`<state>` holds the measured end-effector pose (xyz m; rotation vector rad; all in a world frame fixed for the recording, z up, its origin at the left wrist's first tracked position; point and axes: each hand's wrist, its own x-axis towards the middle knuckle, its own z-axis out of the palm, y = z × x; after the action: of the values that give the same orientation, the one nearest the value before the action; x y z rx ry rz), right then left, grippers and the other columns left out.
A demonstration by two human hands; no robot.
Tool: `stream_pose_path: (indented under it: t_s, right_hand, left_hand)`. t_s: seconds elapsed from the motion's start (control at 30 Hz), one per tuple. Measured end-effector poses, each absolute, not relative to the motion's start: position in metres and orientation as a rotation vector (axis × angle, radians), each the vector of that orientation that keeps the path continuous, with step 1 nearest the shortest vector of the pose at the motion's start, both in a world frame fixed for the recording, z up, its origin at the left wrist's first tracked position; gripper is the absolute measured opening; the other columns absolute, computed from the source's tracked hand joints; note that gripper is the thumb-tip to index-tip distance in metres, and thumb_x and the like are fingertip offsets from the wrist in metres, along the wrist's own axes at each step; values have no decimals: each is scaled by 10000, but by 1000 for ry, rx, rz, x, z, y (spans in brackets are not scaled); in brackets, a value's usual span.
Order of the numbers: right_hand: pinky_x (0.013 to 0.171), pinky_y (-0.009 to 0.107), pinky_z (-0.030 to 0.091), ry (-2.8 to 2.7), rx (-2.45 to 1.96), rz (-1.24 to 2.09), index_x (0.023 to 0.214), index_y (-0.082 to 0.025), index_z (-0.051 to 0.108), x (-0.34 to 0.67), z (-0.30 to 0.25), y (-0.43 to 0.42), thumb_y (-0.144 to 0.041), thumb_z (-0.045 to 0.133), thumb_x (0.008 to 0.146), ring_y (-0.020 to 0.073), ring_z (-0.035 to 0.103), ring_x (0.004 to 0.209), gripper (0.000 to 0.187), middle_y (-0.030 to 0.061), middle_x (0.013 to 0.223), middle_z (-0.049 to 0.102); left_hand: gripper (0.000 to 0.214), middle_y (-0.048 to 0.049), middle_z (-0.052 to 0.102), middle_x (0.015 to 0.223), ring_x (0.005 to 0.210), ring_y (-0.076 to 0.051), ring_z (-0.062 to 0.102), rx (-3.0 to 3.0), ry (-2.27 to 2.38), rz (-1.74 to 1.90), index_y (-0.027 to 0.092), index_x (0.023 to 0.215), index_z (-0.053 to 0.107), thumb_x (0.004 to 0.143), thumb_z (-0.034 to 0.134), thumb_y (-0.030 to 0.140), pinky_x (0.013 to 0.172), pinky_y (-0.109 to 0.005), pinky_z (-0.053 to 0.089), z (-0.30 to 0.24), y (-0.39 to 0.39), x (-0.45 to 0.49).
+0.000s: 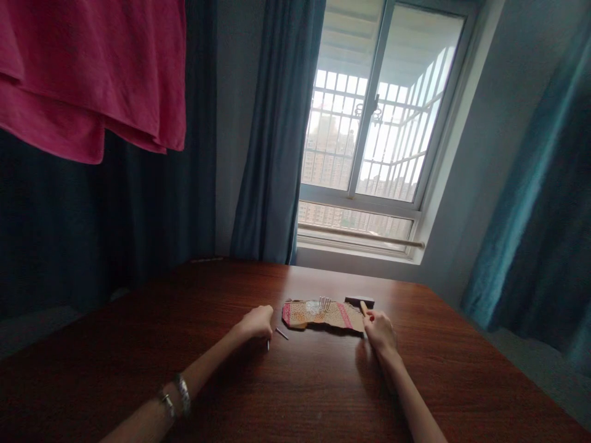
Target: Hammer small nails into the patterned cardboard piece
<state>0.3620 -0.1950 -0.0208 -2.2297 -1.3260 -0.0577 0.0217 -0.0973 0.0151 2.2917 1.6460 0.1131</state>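
Note:
My right hand (380, 331) is closed around the light wooden handle of a hammer (360, 301). Its dark head rests by the far right end of a flat, ragged-edged board (314, 315), which has a speckled pattern and pink bands. Several thin nails (324, 303) stand upright in a row near the board's far edge. To the left of the board, my left hand (259, 322) is closed, fingers pointing down. A nail (268, 346) sticks out beneath those fingers. Another loose nail (282, 333) lies on the table between that hand and the board.
The brown wooden table (314, 394) carries all of this. Behind it are a window (369, 123) and blue curtains (272, 154). A pink cloth (92, 74) hangs at the upper left. A small strip-like object (207, 259) lies at the table's far left corner.

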Motion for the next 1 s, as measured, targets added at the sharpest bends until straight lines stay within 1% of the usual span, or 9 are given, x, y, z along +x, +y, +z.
stream_pose_path:
  t_s: [0.17,0.3,0.4,0.47,0.57,0.67,0.73,0.87,1.0]
  right_hand:
    - [722,263,402,-1319,-2206,-37,997,-198,644,362,-20,-195,-296,431,800,207,594,891,306,97,955,643]
    - [707,261,412,-1312,-2106,-45,973,-201,656,359,-16,-197,-292,426,797,202,598,858,303,88,924,649]
    - [708,258,425,-1348,-1921,-44,924,-194,674,349,-12,-196,-273,444,782,177,597,757,282,78,903,657]
    - [676,262,444,-1353,-1770,46,876,-177,687,338,-10,-194,-279,479,762,165,589,684,259,82,897,664]
    - [555,259,459,-1335,-1537,359,846,-157,702,314,-13,-190,-348,527,747,162,582,613,277,80,819,676]
    - [400,228,398,-1304,-1343,652,892,-152,701,289,-16,-188,-453,586,710,161,557,553,370,59,703,666]
    - [382,212,386,-1288,-1234,748,905,-153,701,277,-17,-190,-473,618,691,163,562,584,394,62,731,673]
    - [409,197,392,-1282,-1131,777,921,-175,703,267,-13,-196,-453,622,712,151,566,623,357,56,789,684]
    - [401,191,359,-1272,-1108,783,880,-164,707,266,-13,-197,-429,639,708,141,561,593,324,66,790,695]
  left_hand:
    - [199,-45,654,743,759,-217,610,2294,1624,141,174,655,603,461,578,134,560,-229,387,8,-93,19]
    - [72,-20,594,559,615,-181,582,2271,1431,268,139,563,606,510,566,169,493,-215,348,9,-88,24]
    - [163,-12,548,499,520,-142,535,2189,1157,426,107,561,616,588,567,261,458,-207,335,13,-84,38]
    - [251,-9,550,513,475,-119,507,2079,994,513,95,633,629,638,561,337,442,-204,346,17,-85,51]
    - [358,18,516,503,418,-90,459,1929,882,661,102,762,626,671,560,442,409,-196,348,22,-90,72]
    - [405,40,467,472,400,-75,424,1883,852,754,111,776,621,676,563,500,392,-185,335,25,-98,91]
    - [406,40,466,468,405,-73,426,1888,846,773,114,757,620,674,571,508,391,-180,326,25,-103,102]
    - [369,40,484,458,380,-68,406,1887,867,764,124,779,626,690,567,478,376,-178,296,17,-111,119]
    - [321,32,513,479,392,-68,413,1903,783,799,126,772,631,708,555,432,379,-175,292,3,-116,129]
